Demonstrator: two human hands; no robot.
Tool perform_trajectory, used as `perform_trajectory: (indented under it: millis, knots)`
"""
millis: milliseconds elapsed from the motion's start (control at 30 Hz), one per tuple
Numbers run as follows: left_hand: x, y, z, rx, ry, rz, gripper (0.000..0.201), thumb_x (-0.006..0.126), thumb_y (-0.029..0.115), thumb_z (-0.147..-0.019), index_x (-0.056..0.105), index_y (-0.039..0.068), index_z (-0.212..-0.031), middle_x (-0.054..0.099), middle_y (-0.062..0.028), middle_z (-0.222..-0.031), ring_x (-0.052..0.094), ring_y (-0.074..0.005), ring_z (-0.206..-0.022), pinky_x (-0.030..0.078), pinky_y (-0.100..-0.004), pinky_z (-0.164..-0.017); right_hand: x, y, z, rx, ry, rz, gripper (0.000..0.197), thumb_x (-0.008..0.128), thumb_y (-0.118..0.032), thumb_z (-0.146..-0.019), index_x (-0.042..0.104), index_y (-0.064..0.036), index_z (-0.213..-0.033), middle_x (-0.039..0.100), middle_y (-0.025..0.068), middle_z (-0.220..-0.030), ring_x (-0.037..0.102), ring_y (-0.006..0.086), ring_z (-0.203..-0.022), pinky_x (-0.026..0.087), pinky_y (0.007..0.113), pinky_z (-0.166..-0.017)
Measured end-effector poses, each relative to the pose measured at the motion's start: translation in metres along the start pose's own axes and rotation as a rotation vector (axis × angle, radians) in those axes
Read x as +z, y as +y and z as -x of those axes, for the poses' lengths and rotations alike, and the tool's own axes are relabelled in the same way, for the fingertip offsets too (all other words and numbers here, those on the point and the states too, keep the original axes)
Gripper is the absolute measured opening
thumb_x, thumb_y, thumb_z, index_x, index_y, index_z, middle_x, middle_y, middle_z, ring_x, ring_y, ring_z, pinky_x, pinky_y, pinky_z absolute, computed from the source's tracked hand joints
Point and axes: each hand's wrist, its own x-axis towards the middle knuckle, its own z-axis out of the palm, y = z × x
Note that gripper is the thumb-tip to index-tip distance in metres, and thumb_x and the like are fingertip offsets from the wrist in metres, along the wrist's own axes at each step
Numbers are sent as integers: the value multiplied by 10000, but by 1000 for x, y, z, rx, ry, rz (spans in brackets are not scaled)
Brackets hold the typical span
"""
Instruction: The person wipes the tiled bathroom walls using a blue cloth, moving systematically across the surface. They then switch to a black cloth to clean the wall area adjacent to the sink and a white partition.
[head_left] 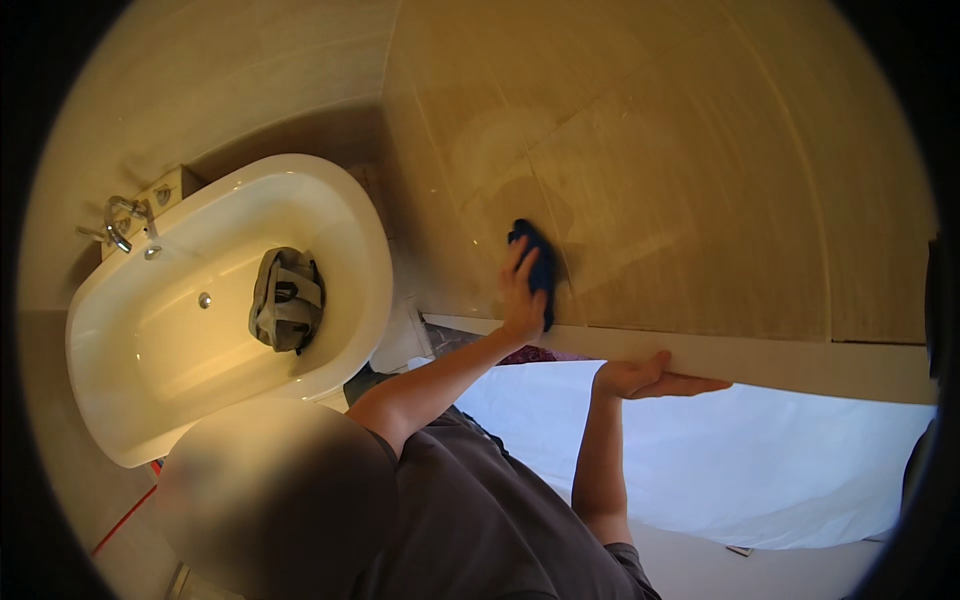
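Note:
My left hand [522,298] is pressing a dark blue cloth [543,272] to the beige tiled surface [690,220], its fingers over the cloth's left side. Darker, damp-looking patches show on the tiles around it. Against the pale edge strip [780,366] that borders the tiles rests my right hand [655,380], open, with its fingers stretched to the right and nothing seen in it.
A white bathtub [372,250] stands at the left with a chrome faucet [118,222] at its far left rim. Inside the tub lies a grey bag [288,300]. Below the strip spreads a bright white sheet-like surface [720,460]. A red line [125,520] runs at lower left.

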Motion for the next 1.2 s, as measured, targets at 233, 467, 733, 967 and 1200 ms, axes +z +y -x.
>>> perform_trajectory:
  millis: [233, 467, 733, 967, 1200]
  knots:
    - [5, -62, 12, -548, 290, -39, 569, 444, 117, -898, 360, -23, -1442, 345, -220, -1512, 318, -382, -1388, 209, -438, -1163, 12, -12, -8, -3, 65, 49, 850, 457, -262, -883, 4, 37, -1537, 147, 244, -1541, 242, 350, -1416, 250, 507, -1127]
    - [11, 10, -54, -387, 218, -36, 562, 458, 144, -914, 377, 30, -1458, 383, -192, -1502, 333, -380, -1378, 218, -435, -1151, 15, -21, -19, 31, 19, -75, 767, 482, -257, -854, 159, 60, -1473, 297, 233, -1414, 340, 349, -1314, 288, 495, -1069]
    - [23, 173, -157, 398, 10, -32, 595, 449, 308, -932, 388, 30, -1454, 359, -152, -1532, 309, -397, -1395, 181, -498, -1139, 12, 4, 13, 18, 33, -98, 746, 451, -203, -953, 50, -32, -1559, 75, 231, -1593, 136, 405, -1456, 149, 545, -1153]
    - [57, 295, -210, 884, -27, 165, 592, 625, 234, -738, 565, 208, -1326, 465, -35, -1459, 397, -351, -1315, 276, -517, -1048, 13, 12, 14, -57, 46, -38, 711, 449, -240, -992, 66, -38, -1555, 58, 242, -1597, 73, 417, -1475, 86, 549, -1161]
    - [45, 248, -167, 900, -102, 95, 576, 624, 240, -722, 601, 253, -1297, 498, -2, -1448, 401, -299, -1335, 255, -489, -1084, 8, -18, -44, -194, 87, -155, 496, 440, -296, -987, 323, -9, -1374, 256, 275, -1505, 240, 415, -1428, 210, 552, -1143]
